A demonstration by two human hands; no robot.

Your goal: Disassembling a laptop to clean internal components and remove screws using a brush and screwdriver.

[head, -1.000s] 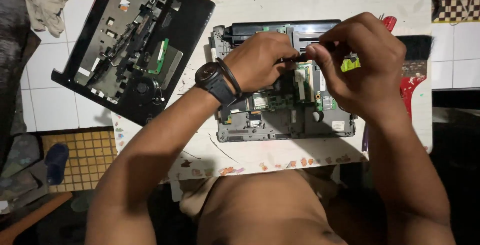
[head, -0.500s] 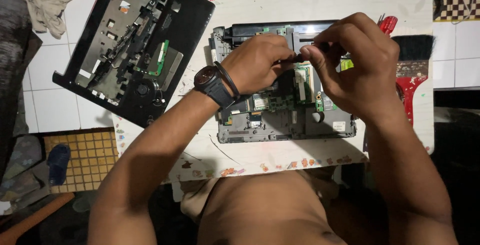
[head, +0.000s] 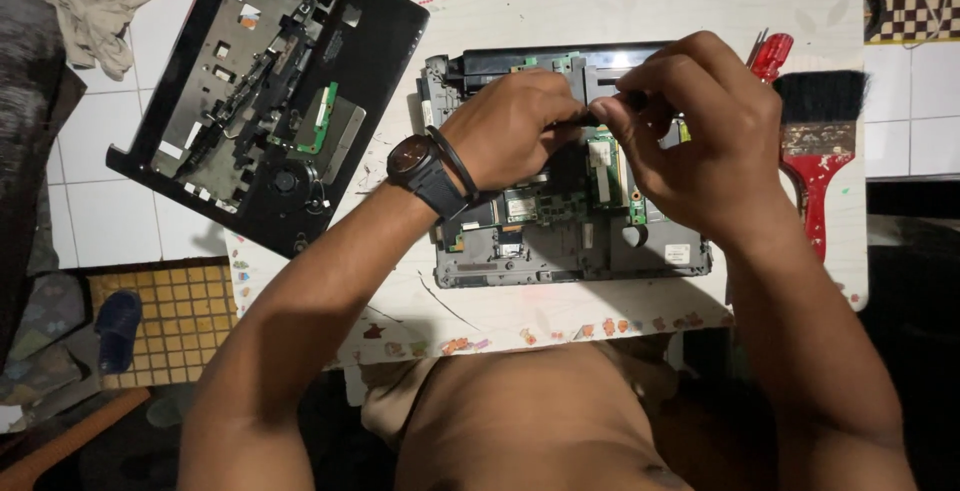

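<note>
While pinching a thin dark tool (head: 585,119), left hand (head: 515,126) and right hand (head: 690,131) unmoved since earlier, at twelve o'clock of opened laptop base (head: 570,241).

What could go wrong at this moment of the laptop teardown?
Both hands, left hand and right hand, pinch a small dark part over the bare circuit board; a slip might scratch the board. The removed black cover overhangs the table edge and may tip off. The paintbrush and red-handled tool lie close to the right forearm, so a nudge might knock them.
</note>
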